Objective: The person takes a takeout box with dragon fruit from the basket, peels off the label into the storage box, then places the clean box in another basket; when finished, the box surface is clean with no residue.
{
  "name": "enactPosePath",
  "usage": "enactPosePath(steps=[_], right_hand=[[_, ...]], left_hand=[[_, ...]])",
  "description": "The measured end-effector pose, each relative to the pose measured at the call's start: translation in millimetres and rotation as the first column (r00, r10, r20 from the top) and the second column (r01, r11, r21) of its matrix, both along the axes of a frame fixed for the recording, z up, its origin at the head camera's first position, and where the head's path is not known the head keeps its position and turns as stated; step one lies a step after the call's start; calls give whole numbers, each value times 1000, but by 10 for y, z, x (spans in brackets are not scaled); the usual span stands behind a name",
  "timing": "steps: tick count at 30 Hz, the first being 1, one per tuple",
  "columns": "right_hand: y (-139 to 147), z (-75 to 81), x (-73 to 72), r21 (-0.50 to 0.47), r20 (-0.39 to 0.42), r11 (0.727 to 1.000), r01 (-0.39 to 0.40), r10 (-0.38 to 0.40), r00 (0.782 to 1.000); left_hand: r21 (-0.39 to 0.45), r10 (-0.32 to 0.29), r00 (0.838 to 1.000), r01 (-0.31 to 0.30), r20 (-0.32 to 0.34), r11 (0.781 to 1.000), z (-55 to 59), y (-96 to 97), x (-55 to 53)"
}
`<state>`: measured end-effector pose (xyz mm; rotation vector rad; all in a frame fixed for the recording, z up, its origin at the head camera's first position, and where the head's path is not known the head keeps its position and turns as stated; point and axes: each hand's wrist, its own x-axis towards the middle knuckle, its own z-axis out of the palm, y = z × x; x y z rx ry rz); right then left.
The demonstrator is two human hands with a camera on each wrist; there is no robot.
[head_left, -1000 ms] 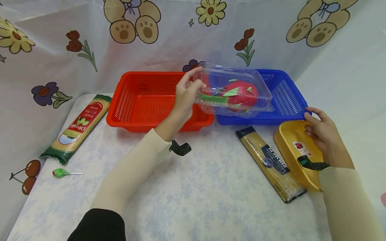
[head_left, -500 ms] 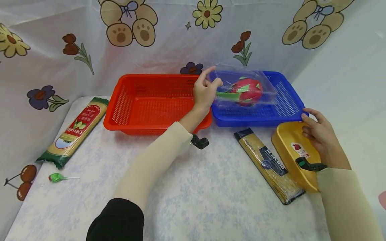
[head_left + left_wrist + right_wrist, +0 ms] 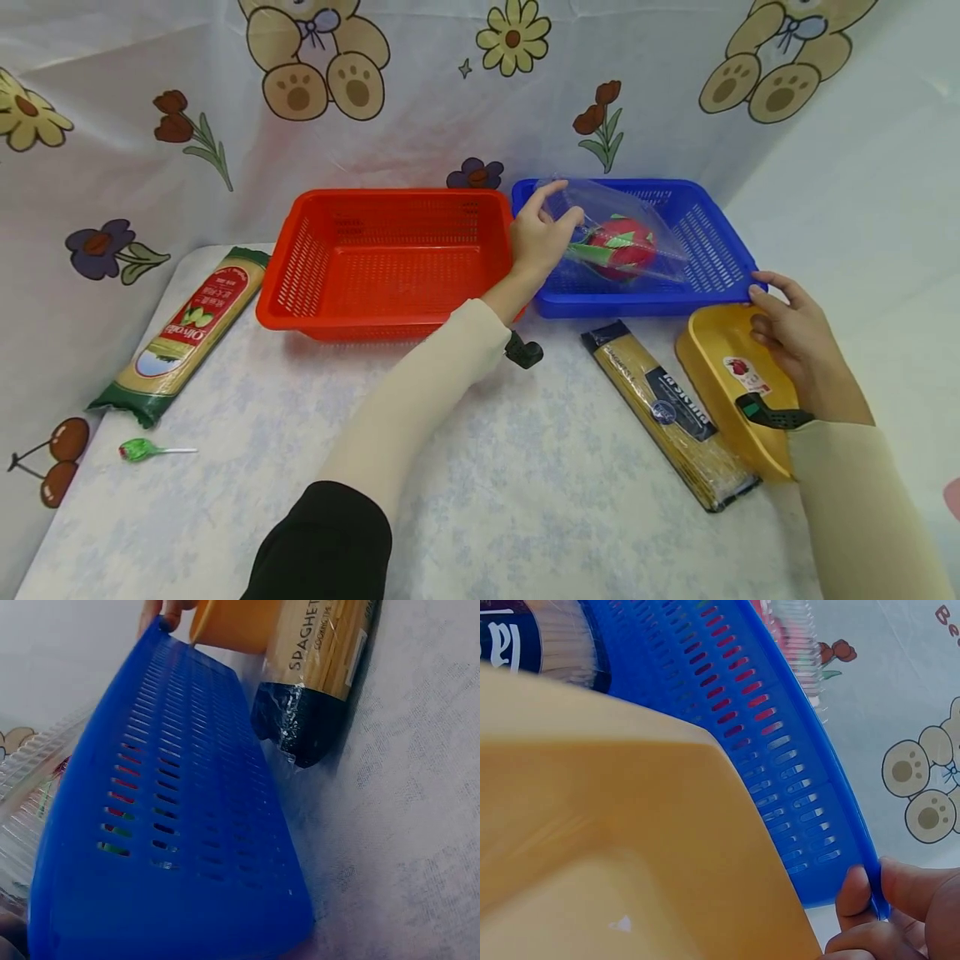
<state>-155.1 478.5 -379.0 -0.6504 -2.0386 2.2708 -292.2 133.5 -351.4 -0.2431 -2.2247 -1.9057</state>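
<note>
My left hand (image 3: 542, 237) grips the left end of a clear plastic clamshell box (image 3: 611, 200), thumb and index finger spread over its edge. A red dragon fruit (image 3: 630, 243) with green scales shows through the plastic. The box sits tilted within the blue basket (image 3: 622, 305), its left end higher. In the left wrist view the basket wall (image 3: 172, 900) hides most of the box (image 3: 19, 847). My right hand (image 3: 810, 354) pinches the basket's front right corner rim, thumb on one side and fingers on the other, as the right wrist view shows.
A yellow tray (image 3: 705, 358) lies below my right hand, beside a spaghetti pack (image 3: 667, 412). Left of the blue basket stands a red basket (image 3: 405, 292). Another pasta pack (image 3: 195, 325) and a green lollipop (image 3: 138, 450) lie at the left. A patterned cloth hangs behind.
My left hand has carried the clamshell box with the dragon fruit rightward from over the gap between the baskets, then down into the blue basket. My right hand keeps its hold on the rim.
</note>
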Motion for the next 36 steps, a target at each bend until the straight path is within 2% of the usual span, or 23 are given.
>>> enactPosePath(steps=[3, 9, 11, 13, 15, 18, 22, 24, 28, 30, 32, 36], right_hand=[[7, -2, 7, 3, -3, 1000, 2, -2, 1000], [14, 2, -3, 7, -22, 1000, -1, 1, 1000], [14, 7, -8, 3, -22, 1000, -2, 2, 1000], [14, 13, -9, 2, -19, 1000, -1, 1, 1000], [20, 15, -10, -1, -13, 1000, 2, -2, 1000], [31, 17, -3, -3, 0, 1000, 7, -7, 1000], [48, 7, 10, 0, 10, 1000, 14, -14, 1000], [51, 2, 19, 0, 6, 1000, 16, -16, 1000], [48, -10, 21, 4, -8, 1000, 12, -12, 1000], [39, -13, 13, 2, -16, 1000, 7, -7, 1000], [31, -17, 5, 3, -19, 1000, 5, -5, 1000], [21, -23, -1, -6, -21, 1000, 2, -2, 1000]], left_hand=[[-58, -6, 1000, 7, 19, 998, -13, 36, 2], [-128, -30, 1000, 31, 9, 991, -23, 67, 0], [-147, -71, 997, 75, 31, 986, -19, 73, -5], [-158, -137, 987, 148, 80, 976, -8, 80, -7], [-157, -211, 967, 233, 144, 960, 6, 88, -7], [-142, -295, 924, 335, 243, 932, 22, 104, 3], [-168, -328, 883, 399, 336, 901, 28, 163, 34], [-155, -346, 860, 426, 376, 892, 27, 203, 50], [-60, -408, 791, 485, 456, 873, 35, 252, 70], [-30, -427, 763, 503, 485, 864, 32, 255, 69], [-48, -421, 751, 513, 509, 857, 33, 255, 71], [-118, -376, 751, 511, 543, 851, 44, 255, 81]])
